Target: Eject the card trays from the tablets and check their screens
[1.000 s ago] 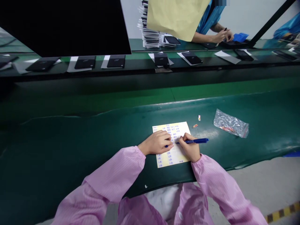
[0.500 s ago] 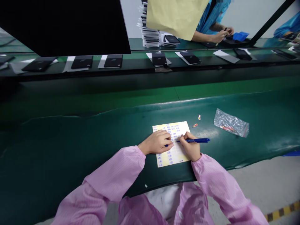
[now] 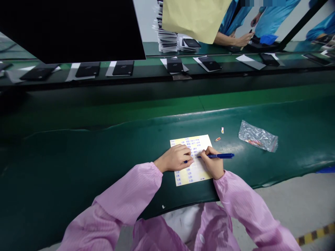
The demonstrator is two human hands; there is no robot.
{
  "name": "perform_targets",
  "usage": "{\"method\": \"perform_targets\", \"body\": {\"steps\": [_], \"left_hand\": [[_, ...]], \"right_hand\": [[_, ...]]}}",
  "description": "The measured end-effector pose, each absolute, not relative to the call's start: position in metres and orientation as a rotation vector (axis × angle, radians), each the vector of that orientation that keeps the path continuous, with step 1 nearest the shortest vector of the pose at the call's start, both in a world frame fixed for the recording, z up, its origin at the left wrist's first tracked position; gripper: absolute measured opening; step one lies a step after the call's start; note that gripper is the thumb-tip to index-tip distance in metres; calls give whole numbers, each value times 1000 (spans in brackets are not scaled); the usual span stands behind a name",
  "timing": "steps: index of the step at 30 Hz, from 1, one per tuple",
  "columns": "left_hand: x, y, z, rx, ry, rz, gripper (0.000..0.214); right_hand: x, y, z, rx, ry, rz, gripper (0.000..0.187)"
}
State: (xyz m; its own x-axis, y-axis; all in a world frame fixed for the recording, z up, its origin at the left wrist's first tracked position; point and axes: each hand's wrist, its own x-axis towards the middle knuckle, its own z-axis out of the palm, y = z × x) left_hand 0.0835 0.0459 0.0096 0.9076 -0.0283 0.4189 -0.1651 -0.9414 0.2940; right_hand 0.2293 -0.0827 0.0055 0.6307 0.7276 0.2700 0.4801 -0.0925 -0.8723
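A pale yellow sheet of paper [image 3: 201, 170] with blue handwriting in columns lies on the green table mat. My right hand [image 3: 214, 164] is closed round a blue pen [image 3: 222, 156], its tip at the middle of the sheet and its back end pointing right. My left hand [image 3: 176, 158] rests on the sheet's left half with curled fingers. Between its thumb and fingers shows a small blue piece, like a pen cap [image 3: 186, 161], mostly hidden. Beyond the sheet's upper right corner are a small orange piece [image 3: 218, 139] and a small white card piece [image 3: 222, 130].
A clear zip bag [image 3: 258, 136] with small reddish pieces lies right. Behind, black phone-like devices [image 3: 175, 65] on white papers line a belt. A black panel [image 3: 78, 31] and a yellow sheet [image 3: 195, 19] hang overhead. Co-workers in blue [image 3: 274, 21] are across the line.
On the belt the black devices have shifted slightly left. Another person in blue has come into view at the back right. Both my hands and the pen look nearly unmoved.
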Motion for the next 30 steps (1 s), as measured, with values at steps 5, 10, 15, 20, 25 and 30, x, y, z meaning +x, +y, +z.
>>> {"method": "perform_targets", "body": {"steps": [5, 10, 15, 20, 25, 30], "left_hand": [[84, 46, 10, 2745, -145, 602, 35], [84, 46, 12, 2745, -155, 622, 34], [84, 46, 12, 2746, -154, 631, 34], [84, 46, 13, 2745, -156, 643, 34], [84, 46, 13, 2745, -162, 652, 33], [84, 46, 13, 2746, -164, 666, 34]], "right_hand": [[229, -83, 6, -1739, -993, 282, 36], [230, -83, 4, -1736, -983, 279, 36], [229, -83, 4, -1732, -978, 284, 37], [228, -83, 6, -1723, -985, 282, 36], [227, -82, 8, -1718, -1001, 280, 35], [228, -83, 5, -1714, -999, 265, 35]]}}
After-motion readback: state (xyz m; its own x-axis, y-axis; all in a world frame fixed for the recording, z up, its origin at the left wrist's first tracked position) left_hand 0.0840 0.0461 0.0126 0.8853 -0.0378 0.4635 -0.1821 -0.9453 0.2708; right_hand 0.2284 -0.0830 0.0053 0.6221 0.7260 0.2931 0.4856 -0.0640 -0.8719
